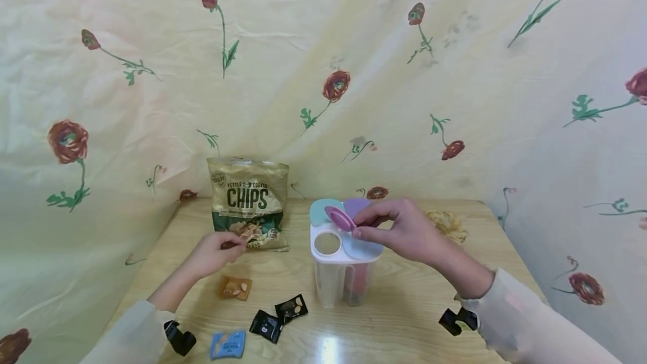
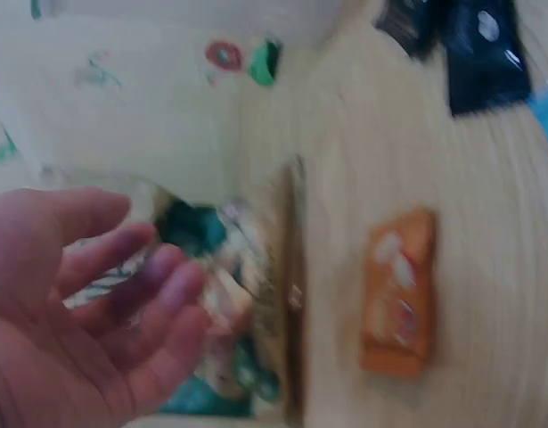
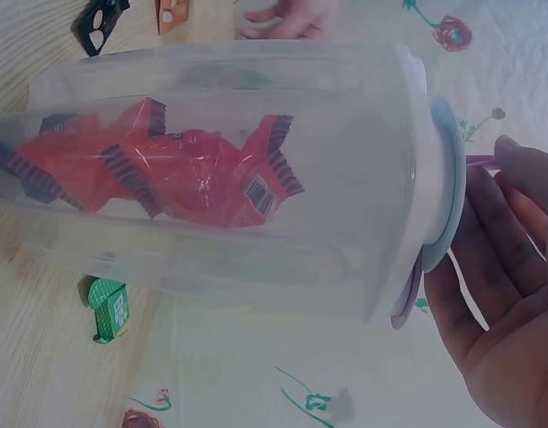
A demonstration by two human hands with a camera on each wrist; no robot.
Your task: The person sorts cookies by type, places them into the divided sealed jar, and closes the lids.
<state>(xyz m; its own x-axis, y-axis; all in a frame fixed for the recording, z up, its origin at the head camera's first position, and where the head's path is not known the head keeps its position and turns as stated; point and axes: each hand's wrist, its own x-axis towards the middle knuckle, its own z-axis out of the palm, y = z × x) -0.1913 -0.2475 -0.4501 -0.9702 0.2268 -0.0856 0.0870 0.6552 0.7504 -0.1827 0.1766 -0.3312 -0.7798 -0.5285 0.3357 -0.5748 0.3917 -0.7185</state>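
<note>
Right hand (image 1: 404,232) is pinching the pink lid flap (image 1: 340,218) up on the clear container (image 1: 343,274), which stands mid-table with red packets (image 3: 180,169) inside. Left hand (image 1: 214,253) sits at the container's 9 o'clock, fingers loosely curled right by the chips bag (image 1: 249,202), holding nothing I can see, with an orange packet (image 1: 235,287) just at its 5 o'clock.

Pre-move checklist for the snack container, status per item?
1. Pink flap lifted: ok, the right hand pinches it up.
2. Compartment opening uncovered: ok, the round hole shows.
3. Container upright on the table: ok.
4. Room inside: ok, the right wrist view shows red packets in one section only.
5. Left hand holding a packet: cannot tell; something small and dark shows at its fingertips, and the wrist view is blurred.
6. Orange packet unobstructed: ok, lying alone near the left hand.
</note>
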